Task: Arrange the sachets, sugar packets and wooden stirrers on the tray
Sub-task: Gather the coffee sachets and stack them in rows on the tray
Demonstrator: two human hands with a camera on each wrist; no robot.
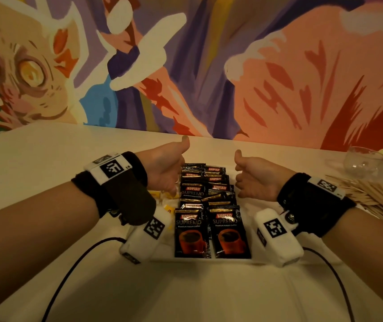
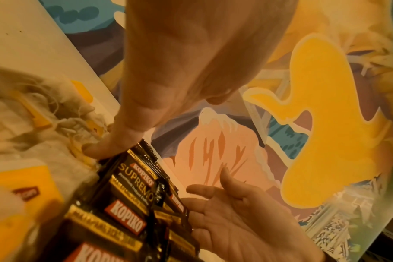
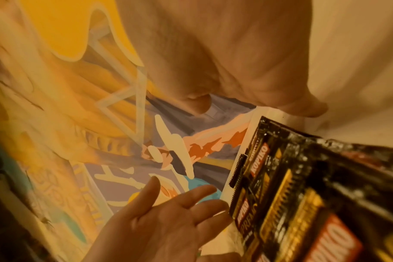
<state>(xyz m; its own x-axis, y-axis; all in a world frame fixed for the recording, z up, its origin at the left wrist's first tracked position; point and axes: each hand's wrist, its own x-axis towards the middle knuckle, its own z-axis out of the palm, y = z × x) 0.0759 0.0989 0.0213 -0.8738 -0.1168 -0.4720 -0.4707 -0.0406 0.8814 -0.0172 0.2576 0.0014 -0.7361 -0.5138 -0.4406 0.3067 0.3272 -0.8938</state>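
Black Kopiko coffee sachets [image 1: 205, 205] lie in two overlapping columns on a white tray [image 1: 248, 204]. My left hand [image 1: 167, 170] stands on edge with its thumb up, and its straight fingers [image 2: 101, 148] press the left side of the sachets [image 2: 132, 193]. My right hand [image 1: 253, 180] faces it palm inward on the right side, fingers relaxed, right beside the sachets [image 3: 287, 191]. Neither hand holds anything. Yellow sugar packets [image 1: 165, 197] lie left of the sachets, partly under my left hand, and the left wrist view shows the sugar packets [image 2: 36, 115] on the white cloth. A pile of wooden stirrers [image 1: 371, 196] lies at the right.
A clear glass cup [image 1: 361, 162] stands at the back right behind the stirrers. The table [image 1: 46, 159] has a white cover and ends at a painted wall [image 1: 209, 66]. Black cables [image 1: 74, 263] run from both wrist cameras to the front edge.
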